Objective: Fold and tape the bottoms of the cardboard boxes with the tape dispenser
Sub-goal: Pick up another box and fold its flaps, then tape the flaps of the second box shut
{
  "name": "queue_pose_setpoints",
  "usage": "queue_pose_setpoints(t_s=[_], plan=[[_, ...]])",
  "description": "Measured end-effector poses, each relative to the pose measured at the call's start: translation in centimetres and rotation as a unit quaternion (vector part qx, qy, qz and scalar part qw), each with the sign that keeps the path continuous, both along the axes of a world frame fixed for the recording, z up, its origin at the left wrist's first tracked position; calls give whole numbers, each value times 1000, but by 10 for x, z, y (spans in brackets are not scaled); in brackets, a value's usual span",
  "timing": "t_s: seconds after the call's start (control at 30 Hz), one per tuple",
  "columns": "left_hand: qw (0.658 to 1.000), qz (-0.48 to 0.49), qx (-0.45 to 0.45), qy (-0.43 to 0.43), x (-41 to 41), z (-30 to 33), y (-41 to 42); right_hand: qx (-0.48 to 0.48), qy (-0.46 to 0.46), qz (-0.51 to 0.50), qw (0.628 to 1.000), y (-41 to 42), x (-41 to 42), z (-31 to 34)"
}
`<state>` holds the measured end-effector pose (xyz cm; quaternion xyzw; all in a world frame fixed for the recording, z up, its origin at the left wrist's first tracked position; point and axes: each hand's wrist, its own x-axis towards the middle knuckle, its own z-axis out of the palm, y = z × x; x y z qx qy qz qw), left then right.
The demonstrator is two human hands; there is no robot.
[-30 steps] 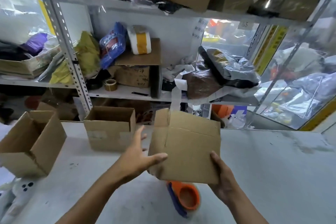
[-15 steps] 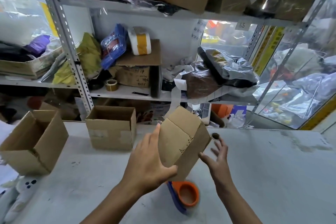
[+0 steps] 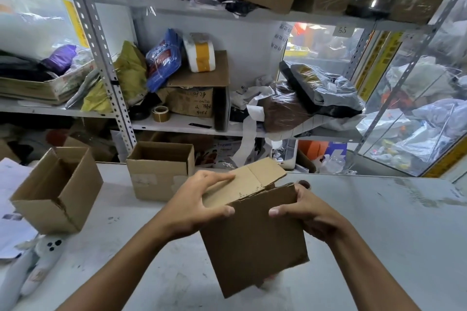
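We hold the box (image 3: 252, 242) above the counter (image 3: 379, 235), between both hands: left hand (image 3: 194, 206) clamps its far flap, right hand (image 3: 303, 212) its near flap. Flaps face up; dispenser unseen.

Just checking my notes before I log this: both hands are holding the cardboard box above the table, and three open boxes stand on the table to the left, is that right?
Not quite: the head view shows two open boxes, one at far left and one beside it. Both the left hand and the right hand do hold the cardboard box above the table.
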<state>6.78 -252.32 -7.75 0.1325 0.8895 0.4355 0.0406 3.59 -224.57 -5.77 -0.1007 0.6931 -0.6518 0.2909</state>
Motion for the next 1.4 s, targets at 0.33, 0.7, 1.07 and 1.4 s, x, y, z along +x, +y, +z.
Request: queue_pose_setpoints(t_s=[0.33,0.7,1.07,1.4], plan=[[999,-3,-41,-2,-7,-14,-21,-10,1,54,998,-14,-9,-20],[964,94,-249,9,-6,-55,-90,414,153,-100,892,-44,24,-127],[973,94,-203,49,-3,-107,-43,464,159,-75,868,-43,65,-189],[949,41,-309,40,-32,-90,16,87,20,-233,968,21,73,-137]])
